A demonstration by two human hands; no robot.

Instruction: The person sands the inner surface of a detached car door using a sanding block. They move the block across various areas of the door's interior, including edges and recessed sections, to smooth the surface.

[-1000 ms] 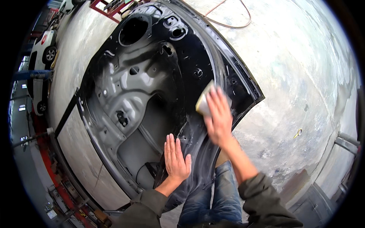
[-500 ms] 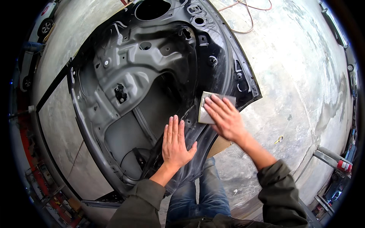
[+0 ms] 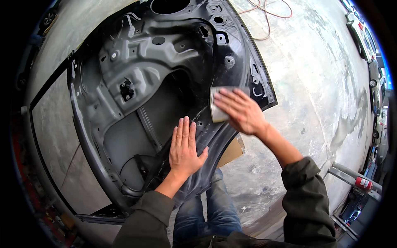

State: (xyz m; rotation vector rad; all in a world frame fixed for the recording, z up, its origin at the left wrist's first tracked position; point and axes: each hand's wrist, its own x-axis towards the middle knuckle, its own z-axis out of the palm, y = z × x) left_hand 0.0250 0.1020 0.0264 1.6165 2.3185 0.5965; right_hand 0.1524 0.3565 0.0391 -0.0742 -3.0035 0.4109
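Note:
A dark car door [image 3: 142, 76] lies with its inner side up, a bare shell of black and grey panels, holes and recesses. Under my right hand [image 3: 244, 113] is a thin, flat sanding pad [image 3: 216, 115], grey-beige with a pale edge. The fingers stretch across the pad and hold it against the black rim of the door; hand and pad are a little blurred. Flat on the same rim, nearer to me and to the left, rests my left hand [image 3: 185, 151], its fingers straight and nothing in it. The large opening in the door is beside its fingertips.
A black window frame [image 3: 49, 89] extends from the door's left side. Cardboard [image 3: 232, 153] shows beneath the near right edge. On the concrete floor lies a reddish hose [image 3: 269, 18]. A metal stand with a red can [image 3: 364, 183] is at the right, and parked cars [image 3: 364, 37] line the far right.
The sanding pad has shifted slightly up the rim and turned a little anticlockwise under my right hand. My left hand keeps its place on the door. The whole view has shifted a little.

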